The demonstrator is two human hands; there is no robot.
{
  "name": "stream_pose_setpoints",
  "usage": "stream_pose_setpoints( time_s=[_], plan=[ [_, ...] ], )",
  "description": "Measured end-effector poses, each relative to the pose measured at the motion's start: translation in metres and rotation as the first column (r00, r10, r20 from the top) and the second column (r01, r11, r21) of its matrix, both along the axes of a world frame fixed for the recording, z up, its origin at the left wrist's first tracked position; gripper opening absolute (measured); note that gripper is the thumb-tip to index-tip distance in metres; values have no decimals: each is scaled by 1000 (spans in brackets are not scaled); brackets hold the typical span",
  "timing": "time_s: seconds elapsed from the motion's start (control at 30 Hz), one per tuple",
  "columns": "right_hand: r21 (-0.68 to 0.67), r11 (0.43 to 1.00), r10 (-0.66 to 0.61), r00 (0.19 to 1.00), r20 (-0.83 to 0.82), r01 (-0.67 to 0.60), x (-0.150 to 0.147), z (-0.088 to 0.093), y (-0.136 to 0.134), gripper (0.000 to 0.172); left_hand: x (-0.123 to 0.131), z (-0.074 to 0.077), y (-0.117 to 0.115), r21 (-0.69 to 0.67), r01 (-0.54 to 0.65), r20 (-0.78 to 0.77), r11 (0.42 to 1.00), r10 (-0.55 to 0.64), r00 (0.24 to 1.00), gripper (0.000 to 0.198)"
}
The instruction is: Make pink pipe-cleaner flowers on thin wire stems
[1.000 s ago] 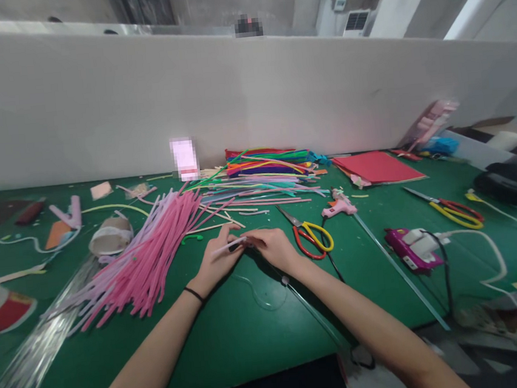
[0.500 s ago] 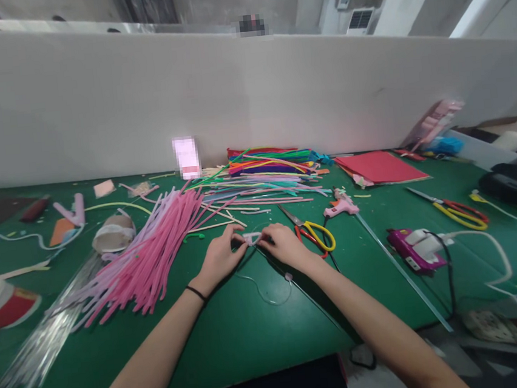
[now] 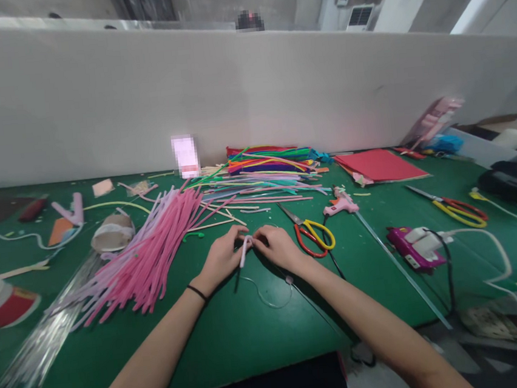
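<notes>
Fingers (image 3: 236,234) of left hand (image 3: 221,260), right hand (image 3: 279,248), pinching bent pipe cleaner (image 3: 245,254)

On the table (image 3: 235,336), the left hand (image 3: 221,260) and right hand (image 3: 278,247) met near the middle, pinching a bent pipe cleaner (image 3: 244,251) between them. The pipe-cleaner bundle (image 3: 154,253) lay just left of the hands with a paper cup (image 3: 112,232) beyond it. The scissors (image 3: 312,236) lay just right of the hands, with the glue gun (image 3: 339,205) behind them. The mixed pipe-cleaner pile (image 3: 267,162) sat farther back against the partition (image 3: 95,112).
</notes>
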State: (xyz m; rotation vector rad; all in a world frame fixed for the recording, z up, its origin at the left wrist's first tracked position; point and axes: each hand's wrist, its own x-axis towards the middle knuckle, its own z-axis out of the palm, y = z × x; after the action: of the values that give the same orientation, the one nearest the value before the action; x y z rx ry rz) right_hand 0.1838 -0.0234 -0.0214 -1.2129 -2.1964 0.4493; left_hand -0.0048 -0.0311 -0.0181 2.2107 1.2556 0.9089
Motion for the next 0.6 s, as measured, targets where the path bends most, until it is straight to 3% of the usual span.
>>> stream_pose_setpoints(
  time_s=[0.6],
  plan=[
    [-14,996,-90,996,-6,90,-4,-2,-3,15,1,3,0,21,-19,-15,1000,19,1000,41]
  ],
)
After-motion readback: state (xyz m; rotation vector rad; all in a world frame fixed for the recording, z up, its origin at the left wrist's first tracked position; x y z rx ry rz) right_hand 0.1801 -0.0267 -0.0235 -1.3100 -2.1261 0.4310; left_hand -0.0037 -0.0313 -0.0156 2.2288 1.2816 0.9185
